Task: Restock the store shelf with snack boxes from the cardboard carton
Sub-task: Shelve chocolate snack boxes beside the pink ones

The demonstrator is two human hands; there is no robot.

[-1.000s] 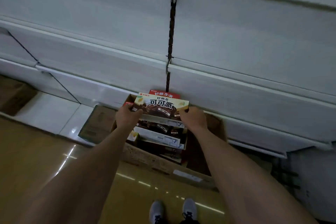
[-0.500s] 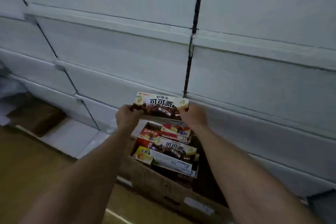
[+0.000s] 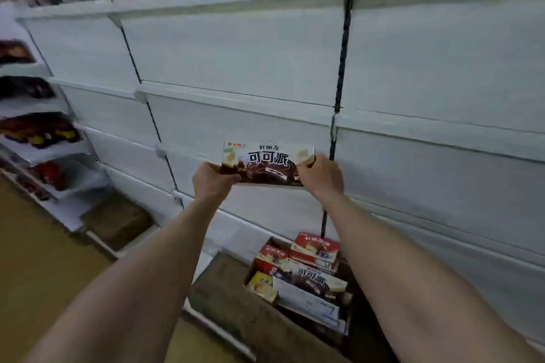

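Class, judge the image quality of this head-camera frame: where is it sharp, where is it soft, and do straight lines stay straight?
Head view: dim, flat light; the held snack box prints legibly, the stocked shelves at far left are blurred and dark; wide-angle distortion bows the white shelf edges; the carton's interior is shadowed.

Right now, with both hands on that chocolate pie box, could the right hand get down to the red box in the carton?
Probably not yet. The right hand grips one end of the held box, and the left hand grips the other. The red box lies uncovered on top in the carton, so the way looks free once the hand lets go.
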